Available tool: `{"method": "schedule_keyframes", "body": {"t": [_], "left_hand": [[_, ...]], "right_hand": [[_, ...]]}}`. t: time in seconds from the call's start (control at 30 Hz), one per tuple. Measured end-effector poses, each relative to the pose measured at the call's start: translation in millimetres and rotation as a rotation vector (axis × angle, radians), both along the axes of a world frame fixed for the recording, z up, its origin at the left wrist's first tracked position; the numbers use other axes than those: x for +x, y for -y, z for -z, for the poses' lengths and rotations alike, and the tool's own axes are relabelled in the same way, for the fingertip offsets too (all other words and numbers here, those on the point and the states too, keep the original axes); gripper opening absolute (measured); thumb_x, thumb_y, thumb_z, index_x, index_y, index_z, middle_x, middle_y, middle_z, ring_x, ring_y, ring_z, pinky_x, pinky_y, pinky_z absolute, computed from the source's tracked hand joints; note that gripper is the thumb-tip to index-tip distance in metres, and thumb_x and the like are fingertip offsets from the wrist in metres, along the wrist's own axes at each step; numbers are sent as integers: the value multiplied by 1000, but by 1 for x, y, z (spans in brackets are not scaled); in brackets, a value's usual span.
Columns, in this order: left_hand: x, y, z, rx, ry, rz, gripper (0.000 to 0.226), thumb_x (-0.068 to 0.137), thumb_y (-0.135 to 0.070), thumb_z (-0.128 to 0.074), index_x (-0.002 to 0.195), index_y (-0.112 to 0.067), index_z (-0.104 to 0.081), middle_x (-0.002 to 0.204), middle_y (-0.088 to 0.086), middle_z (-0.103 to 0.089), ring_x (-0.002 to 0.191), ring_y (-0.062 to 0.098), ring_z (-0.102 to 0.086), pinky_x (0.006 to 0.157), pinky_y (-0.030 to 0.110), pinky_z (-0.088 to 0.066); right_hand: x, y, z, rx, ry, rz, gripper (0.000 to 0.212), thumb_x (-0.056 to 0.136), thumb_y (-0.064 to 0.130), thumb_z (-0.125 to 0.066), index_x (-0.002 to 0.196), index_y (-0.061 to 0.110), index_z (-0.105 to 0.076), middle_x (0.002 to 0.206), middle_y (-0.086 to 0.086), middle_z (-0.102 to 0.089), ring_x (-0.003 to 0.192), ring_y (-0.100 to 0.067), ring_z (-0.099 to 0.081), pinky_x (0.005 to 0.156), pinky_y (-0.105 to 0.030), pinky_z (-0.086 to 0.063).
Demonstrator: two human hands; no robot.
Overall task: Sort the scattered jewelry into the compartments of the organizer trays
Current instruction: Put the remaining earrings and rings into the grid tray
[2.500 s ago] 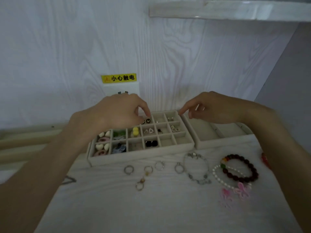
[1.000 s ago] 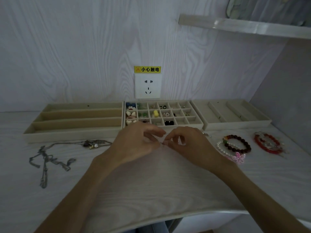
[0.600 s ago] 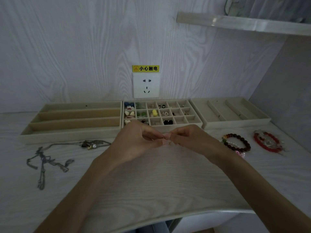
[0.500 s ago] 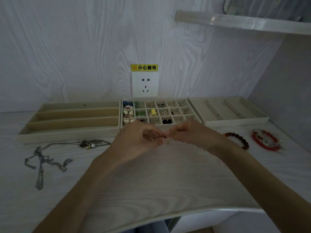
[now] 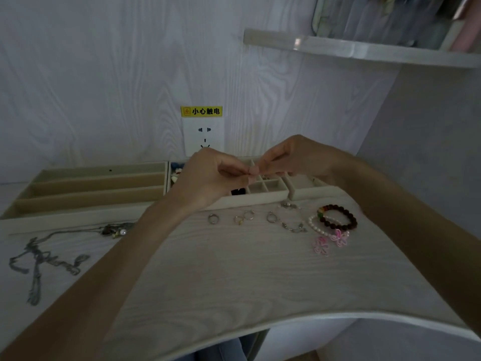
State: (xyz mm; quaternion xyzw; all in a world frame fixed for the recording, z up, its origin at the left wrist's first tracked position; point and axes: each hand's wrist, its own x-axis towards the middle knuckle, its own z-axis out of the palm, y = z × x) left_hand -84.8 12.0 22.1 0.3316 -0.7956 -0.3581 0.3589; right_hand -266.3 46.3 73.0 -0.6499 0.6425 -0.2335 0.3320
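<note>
Both hands, left hand (image 5: pixel 208 178) and right hand (image 5: pixel 291 158), are pinching something tiny (unidentifiable) over the gridded tray (image 5: pixel 268 190), hiding its compartments; rings (image 5: pixel 213 219) are lying at 6 o'clock, bracelets (image 5: pixel 338 216) at 4 o'clock on the table (image 5: pixel 234 277).

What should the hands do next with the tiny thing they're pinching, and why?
Probably lower it into an empty cell of the small-grid tray. The left hand and right hand pinch something tiny, too small to name, right above that tray, and the cells at its front right look bare.
</note>
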Motion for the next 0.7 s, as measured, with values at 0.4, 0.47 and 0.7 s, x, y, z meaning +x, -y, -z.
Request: {"method": "schedule_keyframes", "body": {"t": [0.4, 0.47, 0.7], "left_hand": [[-21, 1, -7, 11, -32, -45, 20, 86, -13, -66, 104, -18, -71, 85, -6, -71, 75, -3, -66, 66, 5, -47], [-19, 0, -7, 72, -67, -39, 21, 86, -13, -66, 106, -16, -70, 86, -4, -71, 77, -2, -67, 62, 5, -47], [7, 12, 6, 68, -97, -95, 18, 84, -15, -68, 101, -18, -72, 90, -10, -72, 79, -1, -67, 68, 9, -48]], "right_hand": [[-4, 2, 19, -528, -179, 139, 10, 81, 30, -71, 89, 26, -75, 79, 8, -71, 65, 1, -61, 65, -14, -49], [-4, 0, 20, -565, -188, 120, 9, 80, 29, -71, 88, 26, -75, 76, 7, -71, 65, -2, -61, 66, -16, -51], [-9, 5, 22, -482, 14, 68, 4, 80, 22, -72, 84, 20, -74, 75, 12, -69, 66, 7, -59, 65, -4, -44]]}}
